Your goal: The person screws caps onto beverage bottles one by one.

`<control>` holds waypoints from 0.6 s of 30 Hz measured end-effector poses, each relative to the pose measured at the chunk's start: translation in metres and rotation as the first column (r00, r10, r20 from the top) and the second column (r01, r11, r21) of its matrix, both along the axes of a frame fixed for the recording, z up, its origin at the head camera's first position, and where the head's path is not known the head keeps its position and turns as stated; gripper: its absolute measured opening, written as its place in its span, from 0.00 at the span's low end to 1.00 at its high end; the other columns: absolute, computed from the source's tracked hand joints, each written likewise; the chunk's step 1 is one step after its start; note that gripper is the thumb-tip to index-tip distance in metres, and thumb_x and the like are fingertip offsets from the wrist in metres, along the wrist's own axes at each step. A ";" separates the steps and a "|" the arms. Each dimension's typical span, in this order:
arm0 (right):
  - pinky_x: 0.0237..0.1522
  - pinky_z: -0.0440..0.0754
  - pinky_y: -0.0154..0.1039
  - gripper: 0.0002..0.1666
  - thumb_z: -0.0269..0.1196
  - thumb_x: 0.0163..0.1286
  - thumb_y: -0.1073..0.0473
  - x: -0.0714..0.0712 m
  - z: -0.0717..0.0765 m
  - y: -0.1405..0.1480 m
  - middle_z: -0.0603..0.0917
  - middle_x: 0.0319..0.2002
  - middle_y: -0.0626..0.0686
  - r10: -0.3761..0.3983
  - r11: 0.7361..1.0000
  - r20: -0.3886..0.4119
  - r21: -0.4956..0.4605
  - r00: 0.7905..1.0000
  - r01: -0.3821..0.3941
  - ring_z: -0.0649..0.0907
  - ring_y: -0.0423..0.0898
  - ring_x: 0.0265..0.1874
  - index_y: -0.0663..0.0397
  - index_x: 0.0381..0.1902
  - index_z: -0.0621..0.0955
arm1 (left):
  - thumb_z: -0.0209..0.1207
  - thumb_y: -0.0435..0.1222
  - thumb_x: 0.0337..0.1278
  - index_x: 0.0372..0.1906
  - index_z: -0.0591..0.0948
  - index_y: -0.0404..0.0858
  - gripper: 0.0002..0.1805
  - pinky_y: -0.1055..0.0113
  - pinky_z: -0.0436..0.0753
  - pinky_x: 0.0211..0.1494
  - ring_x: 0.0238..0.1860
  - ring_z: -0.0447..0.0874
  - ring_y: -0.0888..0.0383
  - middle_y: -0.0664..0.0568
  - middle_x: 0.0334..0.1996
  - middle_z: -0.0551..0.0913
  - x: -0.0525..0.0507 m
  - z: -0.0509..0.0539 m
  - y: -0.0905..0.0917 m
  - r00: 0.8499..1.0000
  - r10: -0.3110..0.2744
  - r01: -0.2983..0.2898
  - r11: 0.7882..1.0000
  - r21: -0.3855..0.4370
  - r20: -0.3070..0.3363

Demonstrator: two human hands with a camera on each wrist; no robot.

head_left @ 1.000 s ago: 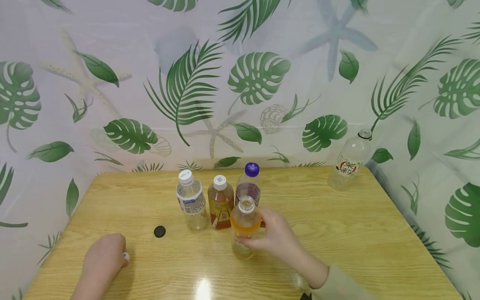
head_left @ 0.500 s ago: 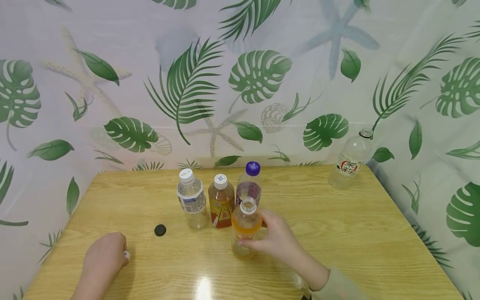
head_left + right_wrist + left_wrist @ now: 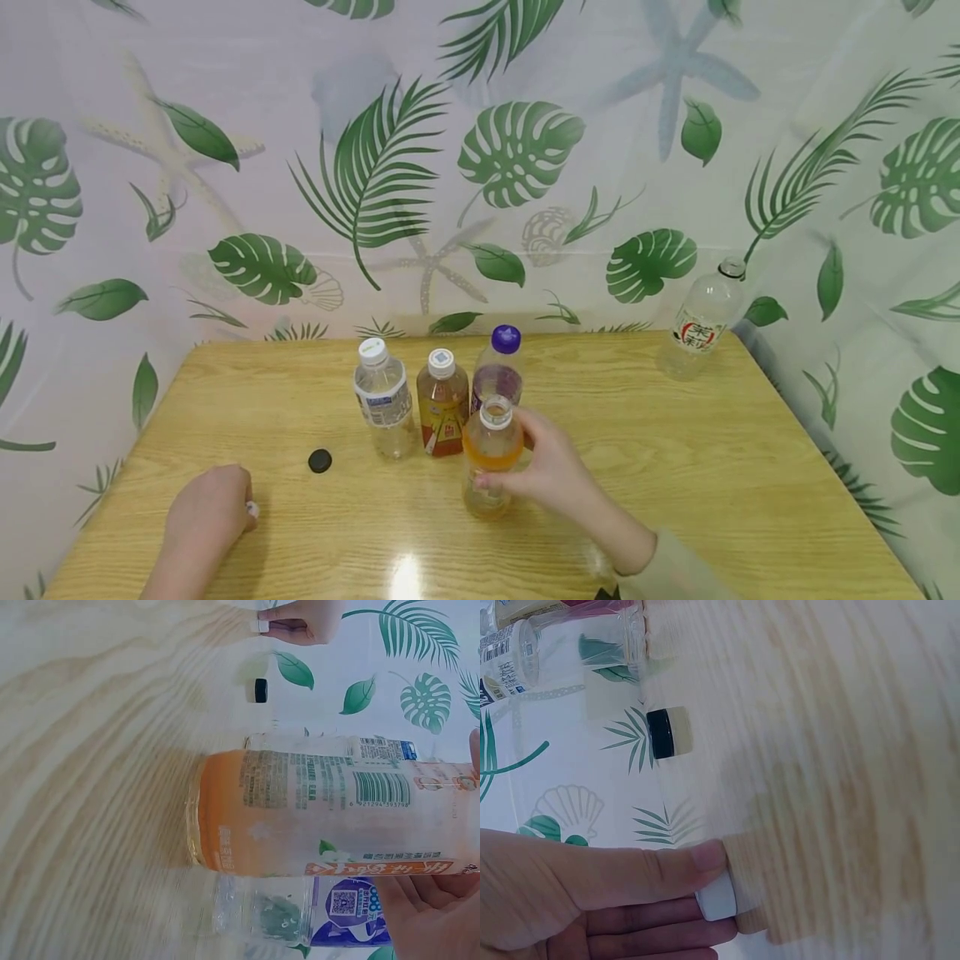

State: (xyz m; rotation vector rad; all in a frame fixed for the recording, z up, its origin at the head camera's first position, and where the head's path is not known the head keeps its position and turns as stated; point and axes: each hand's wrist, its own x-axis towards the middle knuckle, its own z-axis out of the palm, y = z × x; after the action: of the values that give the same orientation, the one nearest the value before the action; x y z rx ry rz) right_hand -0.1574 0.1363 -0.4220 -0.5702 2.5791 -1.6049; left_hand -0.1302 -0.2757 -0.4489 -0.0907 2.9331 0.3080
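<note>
Uncapped bottle in right hand, white cap in left hand

The orange-banded bottle I hold in my right hand is smooth, clear plastic with a shiny skin. Left of this bottle, the white cap I pinch in my left hand and the black cap look like smooth, hard plastic. Behind the bottle, the white-capped bottle, the brown bottle and the purple-capped bottle are glossy plastic; well to its right, the large bottle is clear, shiny plastic. Beneath it, the table top is wood-grained with a glossy sheen. The backdrop behind it is smooth printed sheeting; my sleeve, to its right, is matt cloth.
</note>
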 end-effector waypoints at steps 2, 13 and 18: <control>0.65 0.85 0.46 0.47 0.86 0.50 0.61 0.000 -0.001 -0.001 0.86 0.59 0.57 0.015 1.000 0.012 -0.024 1.000 -0.014 0.86 0.57 0.59 0.57 0.68 0.79 | 0.73 0.29 0.48 0.20 0.79 0.38 0.13 0.55 0.79 0.28 0.24 0.74 0.53 0.51 0.21 0.81 -0.001 0.000 0.000 1.000 -0.001 0.001 1.000 -0.007 0.001; 0.63 0.85 0.41 0.48 0.85 0.49 0.66 0.004 -0.010 -0.010 0.86 0.60 0.63 0.023 0.995 0.096 -0.097 0.995 -0.014 0.86 0.61 0.59 0.63 0.68 0.76 | 0.75 0.29 0.47 0.23 0.81 0.36 0.11 0.51 0.83 0.31 0.26 0.77 0.53 0.50 0.24 0.84 -0.002 -0.001 0.000 1.000 -0.007 0.008 1.000 -0.020 0.022; 0.67 0.83 0.58 0.49 0.83 0.51 0.67 0.005 -0.014 -0.013 0.83 0.63 0.65 0.025 0.995 0.108 -0.096 0.994 -0.014 0.84 0.65 0.63 0.63 0.70 0.73 | 0.75 0.28 0.48 0.23 0.81 0.36 0.12 0.53 0.81 0.30 0.25 0.75 0.53 0.51 0.23 0.83 -0.002 0.000 0.000 0.999 -0.001 0.001 1.000 -0.011 0.041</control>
State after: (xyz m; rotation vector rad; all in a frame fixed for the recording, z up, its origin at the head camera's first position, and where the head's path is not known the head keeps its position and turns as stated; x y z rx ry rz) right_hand -0.1523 0.1233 -0.4359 -0.4966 2.4230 -1.7095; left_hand -0.1323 -0.2757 -0.4488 -0.0960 2.8946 0.2869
